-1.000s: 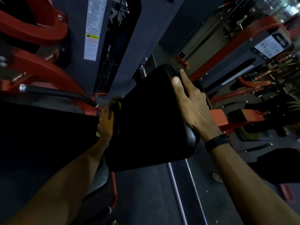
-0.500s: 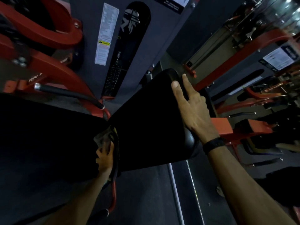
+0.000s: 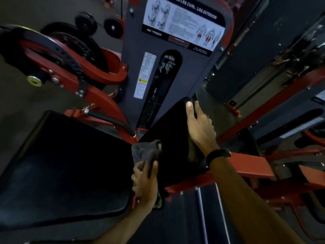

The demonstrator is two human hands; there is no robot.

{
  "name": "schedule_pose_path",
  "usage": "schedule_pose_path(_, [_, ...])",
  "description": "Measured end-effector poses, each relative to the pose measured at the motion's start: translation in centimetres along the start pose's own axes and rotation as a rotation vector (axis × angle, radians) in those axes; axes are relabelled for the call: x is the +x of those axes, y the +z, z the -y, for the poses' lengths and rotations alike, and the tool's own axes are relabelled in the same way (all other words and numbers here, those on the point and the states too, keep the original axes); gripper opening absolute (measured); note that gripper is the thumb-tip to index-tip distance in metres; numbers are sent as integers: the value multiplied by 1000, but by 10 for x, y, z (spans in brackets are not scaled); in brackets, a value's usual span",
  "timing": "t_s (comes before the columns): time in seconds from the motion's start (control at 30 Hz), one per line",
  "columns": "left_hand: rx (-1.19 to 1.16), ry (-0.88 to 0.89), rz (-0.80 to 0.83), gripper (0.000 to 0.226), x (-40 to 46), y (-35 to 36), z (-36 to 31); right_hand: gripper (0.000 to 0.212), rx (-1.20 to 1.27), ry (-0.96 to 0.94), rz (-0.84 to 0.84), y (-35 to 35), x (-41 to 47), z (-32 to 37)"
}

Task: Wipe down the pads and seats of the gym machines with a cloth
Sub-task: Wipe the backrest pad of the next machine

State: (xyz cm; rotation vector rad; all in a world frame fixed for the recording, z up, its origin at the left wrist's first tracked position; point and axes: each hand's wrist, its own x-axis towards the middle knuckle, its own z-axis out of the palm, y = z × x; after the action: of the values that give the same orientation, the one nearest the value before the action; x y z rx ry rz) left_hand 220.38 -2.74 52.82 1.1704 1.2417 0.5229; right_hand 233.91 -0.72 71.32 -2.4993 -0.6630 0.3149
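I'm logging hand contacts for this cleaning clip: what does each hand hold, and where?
The left hand grips the crumpled grey cloth by its lower end. The right hand holds the black padded back pad at its upper side edge.

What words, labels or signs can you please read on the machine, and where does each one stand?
"SEATED LEG CURL / LEG EXTENSION": heading of the instruction placard atop the weight stack shroud; first letter cut off.
Placard body text, with its red strip: too small to read.
Narrow white sticker with yellow warning sign: too blurred to read.
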Motion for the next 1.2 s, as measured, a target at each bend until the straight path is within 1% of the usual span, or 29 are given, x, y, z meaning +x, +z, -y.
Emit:
schedule_pose_path(0.07, [26,99,-8,88,-12,5,-16,70,24,-6,8,-2,1,-2])
schedule_pose_path(0.13, [12,178,-18,88,-24,9,-29,70,73,-18,4,-2,0,-5])
schedule_pose_path(0.2, [0,282,-32,71,-36,13,-44,69,146,-34,1,-3,-1,-7])
schedule_pose_path(0.27, [-20,330,-44,46,-46,16,-61,65,221,-19,-6,-6,-3,-8])
schedule_pose_path(0.33, [-48,358,-51,37,-48,21,-80,63,349,5,-16,-10,-4,-10])
schedule_pose_path(0.37, [-39,376,-46,40,-45,23,-87,63,426,28,-27,-9,-4,-11])
schedule_pose_path(0.4, [-11,397,-24,51,-41,24,-95,64,509,50,-45,-9,-3,-13])
schedule_pose_path(0.43, [16,404,7,68,-35,25,-102,65,584,68,-74,-10,-2,-15])
schedule_pose_path(0.47, [34,384,45,81,-27,27,-110,67,644,79,-101,-10,0,-18])
schedule_pose_path(0.5, [47,349,82,88,-19,28,-118,67,684,82,-122,-10,1,-19])
schedule_pose_path(0.53, [56,306,117,90,-8,29,-127,66,708,76,-133,-10,0,-19])
schedule_pose_path(0.6, [64,249,162,82,16,34,-144,65,708,40,-137,-8,-2,-19])
schedule_pose_path(0.67, [69,250,183,72,41,43,-160,63,678,-6,-147,-8,-4,-19])
schedule_pose_path(0.77, [65,210,194,73,78,55,-175,56,573,-63,-123,-11,-3,-16])
schedule_pose_path(0.83, [102,163,197,77,104,61,-175,56,535,-63,-82,-12,-2,-14])
schedule_pose_path(0.93, [180,108,193,84,131,58,-156,60,463,-35,-64,-10,1,-10])
schedule_pose_path(1.0, [227,104,171,73,130,51,-136,63,410,-9,-73,-7,2,-9])
schedule_pose_path(1.07, [238,103,131,65,120,43,-113,64,371,-13,-95,-7,3,-8])
schedule_pose_path(1.2, [217,112,122,67,76,22,-71,57,387,-39,-128,-12,-8,-3])
